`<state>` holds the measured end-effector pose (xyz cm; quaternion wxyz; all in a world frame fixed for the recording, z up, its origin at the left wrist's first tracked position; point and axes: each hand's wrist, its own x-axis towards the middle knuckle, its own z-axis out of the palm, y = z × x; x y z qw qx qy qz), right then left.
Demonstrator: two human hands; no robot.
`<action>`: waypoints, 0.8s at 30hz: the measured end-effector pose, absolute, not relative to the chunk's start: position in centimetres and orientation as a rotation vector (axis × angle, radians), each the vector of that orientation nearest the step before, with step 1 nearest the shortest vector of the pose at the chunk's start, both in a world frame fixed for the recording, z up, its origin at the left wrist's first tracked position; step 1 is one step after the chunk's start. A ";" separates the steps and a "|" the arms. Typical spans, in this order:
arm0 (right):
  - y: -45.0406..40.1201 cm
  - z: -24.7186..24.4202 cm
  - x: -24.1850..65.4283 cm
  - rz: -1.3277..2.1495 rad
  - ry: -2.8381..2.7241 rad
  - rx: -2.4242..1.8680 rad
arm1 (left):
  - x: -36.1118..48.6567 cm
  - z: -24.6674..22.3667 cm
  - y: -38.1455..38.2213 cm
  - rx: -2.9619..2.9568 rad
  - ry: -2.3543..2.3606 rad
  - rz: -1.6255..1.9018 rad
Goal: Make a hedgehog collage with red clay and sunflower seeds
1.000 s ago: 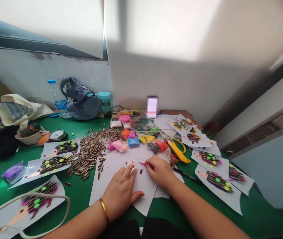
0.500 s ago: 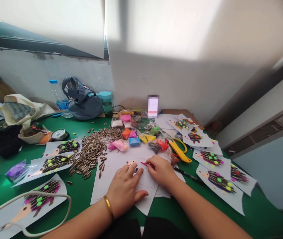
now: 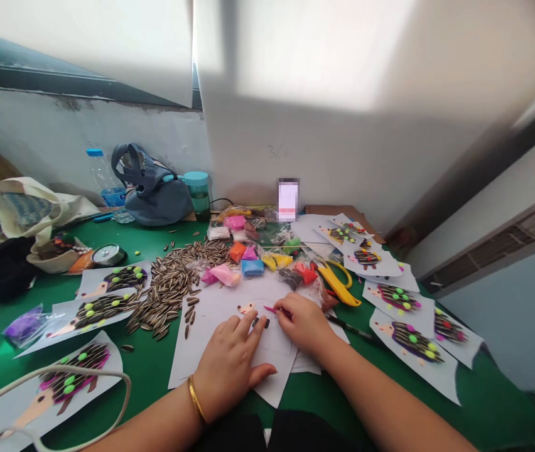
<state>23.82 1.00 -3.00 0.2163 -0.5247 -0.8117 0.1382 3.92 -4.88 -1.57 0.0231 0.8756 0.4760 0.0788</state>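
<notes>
A white paper sheet (image 3: 220,301) lies in front of me, with faint drawn lines and a small peach clay face (image 3: 245,307) on it. My left hand (image 3: 232,351) rests on the sheet with its fingers apart, the fingertips beside small dark pieces (image 3: 261,322). To its right, my right hand (image 3: 302,320) pinches a thin pink pointed tool (image 3: 270,309), whose tip points left over the drawing. Striped sunflower seeds (image 3: 171,282) are heaped left of the sheet, and a few lie on its left edge.
Bagged coloured clay (image 3: 252,268) and yellow-handled scissors (image 3: 340,285) sit behind the sheet. Finished hedgehog pictures lie left (image 3: 107,282) and right (image 3: 413,345). A white cable (image 3: 129,389) loops at the lower left. A phone (image 3: 288,201) stands by the wall.
My left hand has shifted slightly left and down, showing more of the clay face and dark pieces. My right hand has hardly moved and keeps the pink tool. The view has shifted a little.
</notes>
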 end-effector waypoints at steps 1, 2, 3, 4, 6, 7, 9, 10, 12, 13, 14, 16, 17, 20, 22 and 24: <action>1.0 -3.0 23.8 0.385 -2.251 -1.454 | 3.9 -1.6 -4.9 2.710 1.482 0.248; 1.0 -3.0 23.8 0.389 -2.252 -1.453 | 4.0 -1.6 -4.8 2.710 1.487 0.245; 1.0 -3.0 23.9 0.394 -2.252 -1.453 | 4.0 -1.6 -4.8 2.710 1.490 0.238; 1.0 -3.0 23.9 0.397 -2.251 -1.452 | 4.1 -1.7 -4.8 2.712 1.491 0.229; 1.0 -3.1 23.9 0.397 -2.246 -1.454 | 4.2 -1.8 -4.7 2.715 1.487 0.213; 1.0 -3.1 23.9 0.395 -2.245 -1.454 | 4.3 -1.8 -4.7 2.717 1.484 0.208; 1.0 -3.1 23.9 0.392 -2.249 -1.451 | 4.3 -1.9 -4.7 2.723 1.479 0.200; 1.0 -3.1 23.9 0.391 -2.251 -1.448 | 4.3 -2.0 -4.7 2.725 1.478 0.198; 1.0 -3.0 23.9 0.388 -2.252 -1.448 | 4.3 -1.9 -4.7 2.726 1.481 0.199; 1.0 -3.0 23.8 0.387 -2.253 -1.451 | 4.2 -1.9 -4.7 2.723 1.484 0.200; 1.0 -3.0 23.8 0.385 -2.253 -1.456 | 4.2 -1.9 -4.7 2.718 1.487 0.199; 1.1 -3.0 23.8 0.382 -2.257 -1.469 | 4.2 -1.8 -4.7 2.707 1.497 0.197; 1.1 -2.9 23.8 0.382 -2.259 -1.473 | 4.2 -1.7 -4.7 2.702 1.501 0.195; 1.1 -2.9 23.8 0.388 -2.259 -1.473 | 4.3 -1.7 -4.7 2.703 1.501 0.196; 1.0 -2.8 23.8 0.393 -2.254 -1.470 | 4.4 -1.7 -4.6 2.705 1.498 0.200; 1.0 -2.8 23.7 0.397 -2.249 -1.472 | 4.5 -1.8 -4.5 2.708 1.500 0.207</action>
